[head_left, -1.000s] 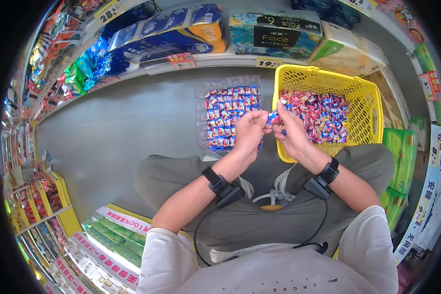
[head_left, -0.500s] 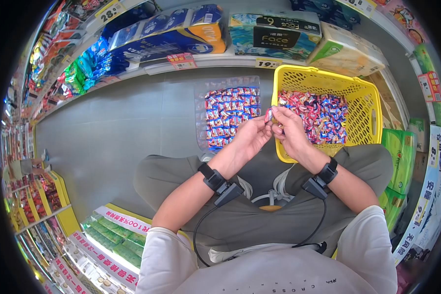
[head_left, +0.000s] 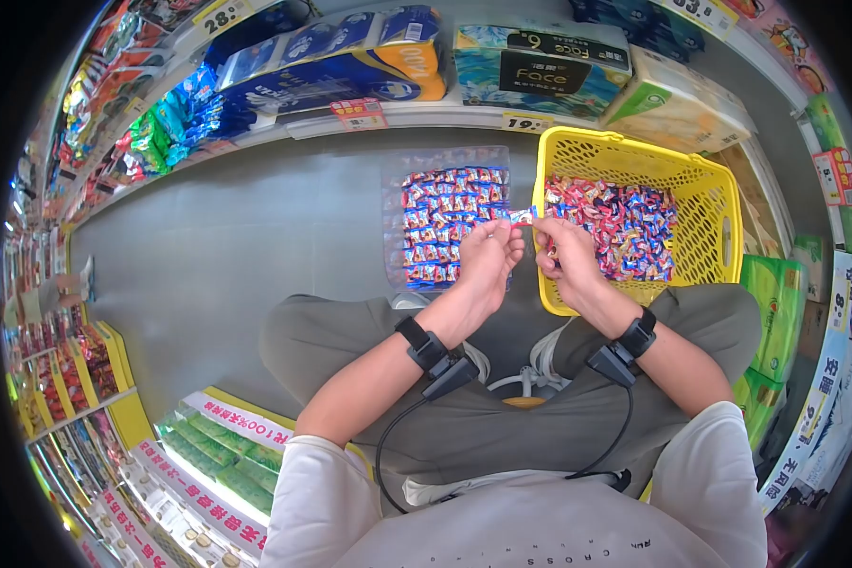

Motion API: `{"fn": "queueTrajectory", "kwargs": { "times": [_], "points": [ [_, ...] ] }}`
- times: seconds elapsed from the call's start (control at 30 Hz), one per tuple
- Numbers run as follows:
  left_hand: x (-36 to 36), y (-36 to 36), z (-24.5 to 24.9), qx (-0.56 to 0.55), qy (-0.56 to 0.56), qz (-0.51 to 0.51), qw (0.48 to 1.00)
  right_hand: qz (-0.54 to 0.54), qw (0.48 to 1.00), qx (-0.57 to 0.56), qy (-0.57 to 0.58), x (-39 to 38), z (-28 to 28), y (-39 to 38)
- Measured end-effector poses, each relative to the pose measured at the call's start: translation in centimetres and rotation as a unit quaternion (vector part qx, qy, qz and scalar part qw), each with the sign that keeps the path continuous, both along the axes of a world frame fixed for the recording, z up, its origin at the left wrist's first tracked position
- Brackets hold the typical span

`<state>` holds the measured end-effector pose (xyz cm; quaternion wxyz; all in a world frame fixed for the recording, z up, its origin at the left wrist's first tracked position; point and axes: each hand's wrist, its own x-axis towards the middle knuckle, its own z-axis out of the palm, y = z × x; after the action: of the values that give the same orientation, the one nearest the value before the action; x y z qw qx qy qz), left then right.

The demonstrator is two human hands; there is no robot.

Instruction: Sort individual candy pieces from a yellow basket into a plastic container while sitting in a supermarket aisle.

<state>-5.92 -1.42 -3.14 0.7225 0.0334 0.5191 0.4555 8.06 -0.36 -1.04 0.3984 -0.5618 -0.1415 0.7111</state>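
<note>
A small wrapped candy [head_left: 521, 218] is stretched between my two hands, over the gap beside the basket. My left hand [head_left: 488, 257] pinches its left end, and my right hand [head_left: 570, 252] pinches the other end. To the left, a clear plastic tray [head_left: 393, 222] on the floor holds rows of wrapped candies [head_left: 452, 227] in blue, red and white. On the right stands a yellow basket [head_left: 719, 213] with a loose heap of similar candies [head_left: 625, 227] inside. My right hand is partly over the basket's left rim.
Tissue packs [head_left: 540, 71] line the low shelf ahead, above price tags. Green packs [head_left: 767, 312] stand close to my right knee. Behind on the left are boxed green packs [head_left: 222, 450] and a candy rack [head_left: 76, 379]. A person's leg and shoe [head_left: 87, 279] show at the far left.
My hands have drawn apart, so the candy now spans level between them instead of being held up at the fingertips. At the far left, another person's leg and shoe have come more into view.
</note>
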Motion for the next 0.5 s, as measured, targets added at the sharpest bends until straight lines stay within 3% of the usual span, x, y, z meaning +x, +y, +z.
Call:
{"fn": "queueTrajectory", "kwargs": {
  "times": [0.17, 0.23, 0.37, 0.5],
  "points": [
    [-0.3, 0.5, -0.8, 0.027, 0.079, 0.022, 0.996, 0.017, 0.999, -0.039, -0.003, -0.3, 0.9, 0.3],
    [-0.4, 0.2, -0.2, 0.051, 0.157, -0.017, 0.986, 0.065, 0.995, -0.005, -0.079, -0.3, 1.6, 0.9],
    [-0.4, 0.0, 0.1, 0.059, 0.128, -0.061, 0.988, 0.153, 0.984, 0.005, -0.087, 0.0, 0.6, 1.1],
    [-0.3, -0.1, -0.4, 0.007, 0.046, 0.015, 0.999, 0.142, 0.987, 0.011, -0.078, -0.5, 0.1, 0.6]
  ]
}}
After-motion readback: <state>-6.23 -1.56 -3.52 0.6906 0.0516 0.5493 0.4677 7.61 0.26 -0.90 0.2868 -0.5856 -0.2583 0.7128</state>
